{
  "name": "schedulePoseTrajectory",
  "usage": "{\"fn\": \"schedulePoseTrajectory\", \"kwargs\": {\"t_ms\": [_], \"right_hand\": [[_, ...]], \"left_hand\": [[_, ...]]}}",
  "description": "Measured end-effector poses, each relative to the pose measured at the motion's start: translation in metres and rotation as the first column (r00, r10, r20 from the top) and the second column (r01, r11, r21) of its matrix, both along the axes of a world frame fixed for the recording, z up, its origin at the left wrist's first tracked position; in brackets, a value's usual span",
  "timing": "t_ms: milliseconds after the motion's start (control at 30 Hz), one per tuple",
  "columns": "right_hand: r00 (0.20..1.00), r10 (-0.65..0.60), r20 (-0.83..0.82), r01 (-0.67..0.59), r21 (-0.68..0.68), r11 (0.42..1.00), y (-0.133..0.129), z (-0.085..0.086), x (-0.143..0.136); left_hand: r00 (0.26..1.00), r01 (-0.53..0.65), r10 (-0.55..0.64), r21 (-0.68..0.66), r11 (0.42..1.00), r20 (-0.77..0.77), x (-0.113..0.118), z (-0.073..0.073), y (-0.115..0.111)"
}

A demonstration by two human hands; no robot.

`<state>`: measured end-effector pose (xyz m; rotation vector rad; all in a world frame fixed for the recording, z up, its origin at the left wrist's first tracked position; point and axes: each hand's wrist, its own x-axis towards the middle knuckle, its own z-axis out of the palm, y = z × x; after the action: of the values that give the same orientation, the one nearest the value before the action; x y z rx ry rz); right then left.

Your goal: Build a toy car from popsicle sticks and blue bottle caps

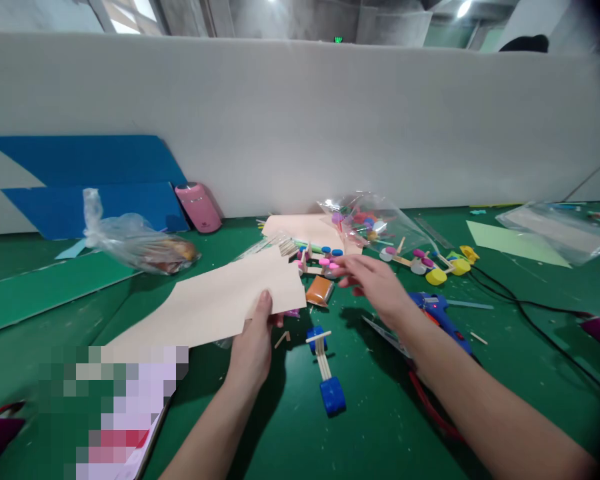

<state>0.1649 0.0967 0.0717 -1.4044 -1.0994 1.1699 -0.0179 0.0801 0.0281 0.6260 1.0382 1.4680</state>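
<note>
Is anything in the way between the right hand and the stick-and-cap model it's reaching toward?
Nothing visible. The right hand has its fingertips right at the stick-and-cap model; the orange block lies nearer, below the line.

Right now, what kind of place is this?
Probably a craft workbench: a green cutting mat strewn with a blue hot-glue gun, a clear bag of coloured bottle caps and a stick-and-blue-cap model. The left hand holds a beige paper sheet.
</note>
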Motion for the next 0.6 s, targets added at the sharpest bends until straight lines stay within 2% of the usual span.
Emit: {"fn": "schedulePoseTrajectory", "kwargs": {"t_ms": [133, 167, 233, 300, 333, 400, 467, 600], "right_hand": [[0.972, -0.161, 0.168, 0.157, 0.039, 0.987, -0.049, -0.008, 0.064], [0.927, -0.212, 0.311, 0.207, 0.049, 0.977, -0.065, -0.013, 0.078], [0.802, -0.214, 0.557, 0.252, 0.008, 0.968, -0.098, -0.026, 0.102], [0.718, -0.165, 0.676, 0.231, -0.008, 0.973, -0.130, -0.043, 0.117], [0.664, -0.137, 0.735, 0.196, 0.007, 0.981, -0.144, -0.052, 0.122], [0.555, -0.027, 0.831, 0.037, 0.008, 0.999, -0.164, -0.068, 0.124], [0.450, 0.018, 0.893, -0.046, 0.003, 0.999, -0.172, -0.079, 0.121], [0.309, 0.134, 0.941, -0.025, -0.132, 0.991, -0.161, -0.081, 0.112]], "left_hand": [[1.000, -0.030, 0.030, -0.011, 0.999, 0.009, -0.001, 0.003, 0.008], [0.999, -0.040, 0.041, -0.018, 0.999, 0.018, -0.001, 0.004, 0.008], [0.997, -0.062, 0.063, -0.038, 0.997, 0.035, -0.001, 0.002, 0.008], [0.997, -0.066, 0.069, -0.064, 0.996, 0.045, -0.002, -0.001, 0.007], [0.997, -0.060, 0.064, -0.078, 0.995, 0.048, -0.003, -0.003, 0.006], [0.997, -0.040, 0.046, -0.102, 0.994, 0.060, -0.004, -0.006, 0.004], [0.996, -0.020, 0.030, -0.118, 0.993, 0.081, -0.005, -0.009, 0.004], [0.990, 0.027, -0.008, -0.134, 0.991, 0.139, -0.005, -0.012, 0.005]]}}
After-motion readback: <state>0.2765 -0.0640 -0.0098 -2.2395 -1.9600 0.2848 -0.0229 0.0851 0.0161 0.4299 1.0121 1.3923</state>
